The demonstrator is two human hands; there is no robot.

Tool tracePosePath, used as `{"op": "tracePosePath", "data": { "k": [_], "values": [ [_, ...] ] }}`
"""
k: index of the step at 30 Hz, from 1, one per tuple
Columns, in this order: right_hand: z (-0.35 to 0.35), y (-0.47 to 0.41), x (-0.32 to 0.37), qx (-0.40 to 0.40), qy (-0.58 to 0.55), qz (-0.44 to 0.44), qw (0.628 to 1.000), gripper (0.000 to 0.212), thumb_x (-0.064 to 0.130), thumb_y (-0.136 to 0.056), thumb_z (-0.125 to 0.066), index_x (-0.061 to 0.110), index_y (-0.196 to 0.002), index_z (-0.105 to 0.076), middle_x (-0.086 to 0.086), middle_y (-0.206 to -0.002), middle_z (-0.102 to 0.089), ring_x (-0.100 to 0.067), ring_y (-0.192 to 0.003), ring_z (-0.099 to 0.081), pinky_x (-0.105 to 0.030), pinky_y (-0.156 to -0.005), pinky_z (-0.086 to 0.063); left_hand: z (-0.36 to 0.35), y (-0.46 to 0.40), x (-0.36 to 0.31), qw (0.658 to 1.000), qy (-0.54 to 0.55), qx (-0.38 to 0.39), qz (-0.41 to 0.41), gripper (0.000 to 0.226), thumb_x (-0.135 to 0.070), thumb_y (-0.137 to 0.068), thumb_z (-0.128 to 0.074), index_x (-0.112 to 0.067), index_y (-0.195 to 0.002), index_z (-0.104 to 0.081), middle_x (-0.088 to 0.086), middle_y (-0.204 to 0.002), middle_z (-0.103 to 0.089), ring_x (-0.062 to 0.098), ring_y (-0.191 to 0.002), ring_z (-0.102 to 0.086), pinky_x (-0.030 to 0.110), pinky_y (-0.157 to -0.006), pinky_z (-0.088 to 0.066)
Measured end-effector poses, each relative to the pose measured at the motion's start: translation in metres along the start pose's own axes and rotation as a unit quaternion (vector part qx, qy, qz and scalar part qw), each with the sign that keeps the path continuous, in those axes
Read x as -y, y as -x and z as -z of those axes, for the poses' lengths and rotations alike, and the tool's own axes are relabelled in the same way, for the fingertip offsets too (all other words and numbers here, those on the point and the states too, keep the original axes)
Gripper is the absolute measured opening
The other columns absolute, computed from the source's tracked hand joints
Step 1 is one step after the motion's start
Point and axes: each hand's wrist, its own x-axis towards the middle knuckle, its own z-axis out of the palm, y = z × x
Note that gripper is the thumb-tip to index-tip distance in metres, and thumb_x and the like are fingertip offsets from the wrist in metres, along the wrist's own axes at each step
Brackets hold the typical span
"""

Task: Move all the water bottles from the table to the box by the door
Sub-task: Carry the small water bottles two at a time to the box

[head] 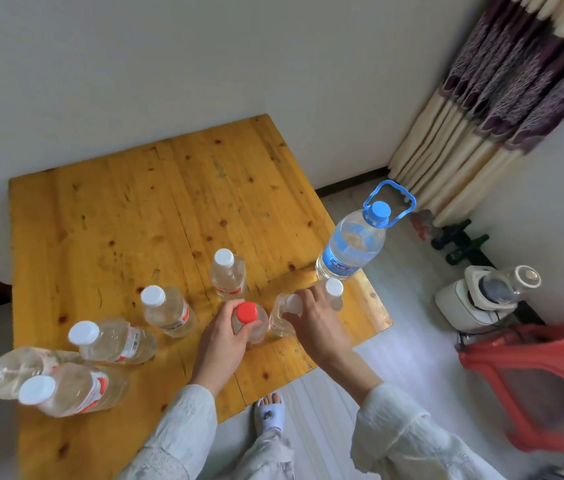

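Your left hand has its fingers curled round the neck of the red-capped bottle, which stands upright near the front right of the worktop. Your right hand sits just beside it, gripping the top of a white-capped bottle; a second white cap shows just past its knuckles, though whether that bottle is held too is hidden.

Both gripped bottles have their long axis vertical, straight under your palms, so the lift looks like a plain upward pull with no tilt needed. They stand almost touching, so raise them together or they may knock.

The big handled jug stands at the right edge, nearer your right hand. Five more small bottles stand to the left and behind; your left hand is the nearer one for those. The box by the door is not in view.
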Motion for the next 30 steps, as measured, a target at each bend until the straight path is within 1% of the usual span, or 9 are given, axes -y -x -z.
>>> {"op": "tracePosePath", "data": {
  "k": [2, 4, 10, 12, 17, 21, 24, 27, 30],
  "values": [
    [-0.001, 0.008, -0.002, 0.001, 0.065, 0.027, 0.998, 0.041, 0.037, -0.088, -0.052, 0.008, -0.116, -0.046, -0.01, -0.114, -0.048, -0.031, -0.091, -0.055, -0.038, -0.058, -0.041, 0.0, 0.002, 0.001, 1.0, -0.014, 0.013, -0.015, 0.028, -0.021, -0.084, -0.061, -0.031, -0.106, -0.047, -0.006, -0.107, -0.057, 0.014, -0.1, -0.051, 0.025, -0.083, -0.04],
    [-0.001, 0.022, -0.008, 0.0, 0.094, 0.041, 0.995, 0.043, 0.04, -0.089, -0.049, 0.011, -0.119, -0.044, -0.009, -0.113, -0.049, -0.029, -0.093, -0.054, -0.037, -0.055, -0.04, 0.001, 0.007, 0.0, 0.999, -0.018, 0.012, -0.028, 0.027, -0.021, -0.085, -0.06, -0.026, -0.109, -0.048, -0.004, -0.106, -0.057, 0.016, -0.099, -0.052, 0.029, -0.084, -0.042],
    [0.02, 0.084, -0.042, -0.064, 0.022, 0.006, 0.998, 0.047, 0.046, -0.087, -0.048, 0.014, -0.121, -0.047, -0.005, -0.117, -0.052, -0.024, -0.108, -0.046, -0.034, -0.073, -0.04, -0.004, 0.031, -0.022, 0.994, -0.01, 0.071, -0.077, 0.025, -0.025, -0.085, -0.058, -0.022, -0.109, -0.05, 0.0, -0.106, -0.059, 0.018, -0.102, -0.052, 0.03, -0.086, -0.04],
    [0.026, 0.119, -0.056, -0.076, -0.021, -0.028, 0.997, 0.047, 0.046, -0.088, -0.046, 0.013, -0.122, -0.045, -0.005, -0.121, -0.05, -0.024, -0.112, -0.045, -0.038, -0.082, -0.043, -0.016, 0.048, -0.033, 0.99, -0.017, 0.091, -0.105, 0.027, -0.024, -0.085, -0.059, -0.017, -0.11, -0.053, 0.003, -0.107, -0.061, 0.02, -0.102, -0.054, 0.035, -0.088, -0.043],
    [0.035, 0.227, -0.084, -0.175, -0.084, -0.098, 0.976, 0.044, 0.044, -0.087, -0.049, 0.011, -0.116, -0.047, -0.004, -0.119, -0.048, -0.026, -0.101, -0.052, -0.038, -0.081, -0.044, -0.058, 0.111, -0.058, 0.975, -0.009, 0.132, -0.181, 0.025, -0.016, -0.082, -0.064, -0.015, -0.106, -0.056, 0.005, -0.098, -0.063, 0.03, -0.097, -0.058, 0.043, -0.089, -0.046],
    [0.048, 0.322, -0.105, -0.281, -0.123, -0.163, 0.938, 0.039, 0.037, -0.084, -0.058, 0.007, -0.107, -0.053, -0.008, -0.11, -0.053, -0.028, -0.092, -0.056, -0.036, -0.079, -0.044, -0.098, 0.173, -0.087, 0.953, 0.038, 0.197, -0.227, 0.024, -0.027, -0.082, -0.063, -0.018, -0.104, -0.056, 0.003, -0.096, -0.064, 0.027, -0.096, -0.059, 0.037, -0.085, -0.046],
    [0.054, 0.4, -0.122, -0.357, -0.139, -0.223, 0.896, 0.035, 0.033, -0.082, -0.062, 0.005, -0.101, -0.056, -0.01, -0.104, -0.055, -0.027, -0.09, -0.057, -0.035, -0.079, -0.044, -0.137, 0.229, -0.112, 0.923, 0.06, 0.27, -0.266, 0.035, -0.04, -0.078, -0.053, -0.018, -0.106, -0.056, 0.004, -0.101, -0.065, 0.021, -0.098, -0.058, 0.034, -0.086, -0.043],
    [0.056, 0.479, -0.139, -0.421, -0.145, -0.281, 0.85, 0.034, 0.035, -0.084, -0.059, 0.005, -0.101, -0.056, -0.009, -0.101, -0.054, -0.027, -0.089, -0.057, -0.045, -0.082, -0.049, -0.183, 0.29, -0.134, 0.88, 0.068, 0.358, -0.304, 0.037, -0.039, -0.078, -0.05, -0.017, -0.107, -0.055, 0.001, -0.099, -0.064, 0.019, -0.095, -0.058, 0.037, -0.088, -0.043],
    [0.056, 0.556, -0.152, -0.483, -0.141, -0.347, 0.792, 0.036, 0.041, -0.084, -0.056, 0.009, -0.1, -0.056, -0.005, -0.1, -0.054, -0.024, -0.089, -0.057, -0.047, -0.082, -0.05, -0.231, 0.353, -0.153, 0.823, 0.063, 0.443, -0.351, 0.019, -0.035, -0.083, -0.055, -0.027, -0.1, -0.054, -0.013, -0.091, -0.062, 0.008, -0.087, -0.058, 0.031, -0.082, -0.043]
  ]
}}
